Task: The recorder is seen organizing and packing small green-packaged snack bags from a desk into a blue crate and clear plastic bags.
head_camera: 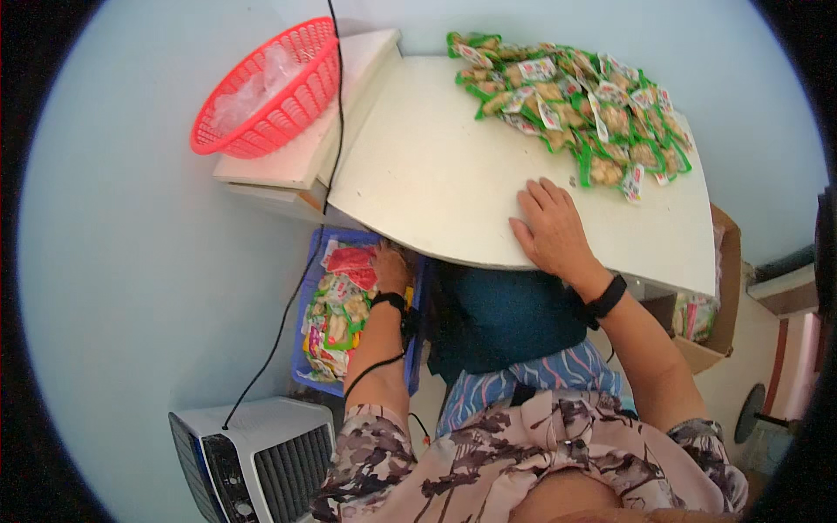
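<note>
My left hand (391,268) reaches into a blue plastic crate (301,366) of mixed snack packets (340,327), beside red packets (353,263) at the crate's far end. Its fingertips are partly hidden near the table edge, so whether it grips a packet cannot be told. My right hand (549,229) rests palm down on the white tabletop (431,157), fingers slightly apart, holding nothing. Just beyond it lies a pile of small green-edged clear packets (562,104) with pale brown food inside.
A red plastic basket (274,124) with clear plastic bags stands on a white ledge (320,144) at the left. A black cable (288,307) hangs past the crate to a white air cooler (274,431). An open cardboard box (726,314) holding packets stands at the right, under the table edge.
</note>
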`<state>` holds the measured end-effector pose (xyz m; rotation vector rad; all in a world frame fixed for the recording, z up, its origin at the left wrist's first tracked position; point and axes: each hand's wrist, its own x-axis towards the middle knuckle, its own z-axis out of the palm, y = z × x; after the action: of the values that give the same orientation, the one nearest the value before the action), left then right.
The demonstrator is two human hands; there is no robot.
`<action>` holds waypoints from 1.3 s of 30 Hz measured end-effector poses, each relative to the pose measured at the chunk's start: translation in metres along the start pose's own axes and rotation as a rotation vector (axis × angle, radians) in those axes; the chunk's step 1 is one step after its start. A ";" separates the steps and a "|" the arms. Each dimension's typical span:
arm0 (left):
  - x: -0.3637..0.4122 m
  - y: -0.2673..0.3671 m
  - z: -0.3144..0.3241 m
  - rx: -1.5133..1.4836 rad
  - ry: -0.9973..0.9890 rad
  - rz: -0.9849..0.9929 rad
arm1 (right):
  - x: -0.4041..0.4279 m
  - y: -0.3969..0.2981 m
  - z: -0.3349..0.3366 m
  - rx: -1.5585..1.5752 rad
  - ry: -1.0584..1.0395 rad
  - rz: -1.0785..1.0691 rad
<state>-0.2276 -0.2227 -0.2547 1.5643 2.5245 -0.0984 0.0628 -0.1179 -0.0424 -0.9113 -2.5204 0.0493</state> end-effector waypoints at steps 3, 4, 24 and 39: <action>-0.002 -0.014 0.009 -0.022 -0.034 -0.029 | 0.003 -0.003 0.011 0.022 0.012 -0.057; -0.005 -0.006 0.001 -0.053 -0.005 0.008 | 0.000 0.000 0.015 -0.016 0.016 -0.033; -0.008 -0.035 0.014 -0.294 -0.101 0.051 | -0.009 -0.015 0.033 -0.071 0.003 -0.026; -0.014 -0.033 0.048 -0.252 0.295 0.048 | -0.009 -0.029 0.043 -0.103 -0.036 -0.007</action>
<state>-0.2455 -0.2563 -0.3010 1.6347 2.5792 0.4714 0.0331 -0.1411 -0.0788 -0.9494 -2.5800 -0.0673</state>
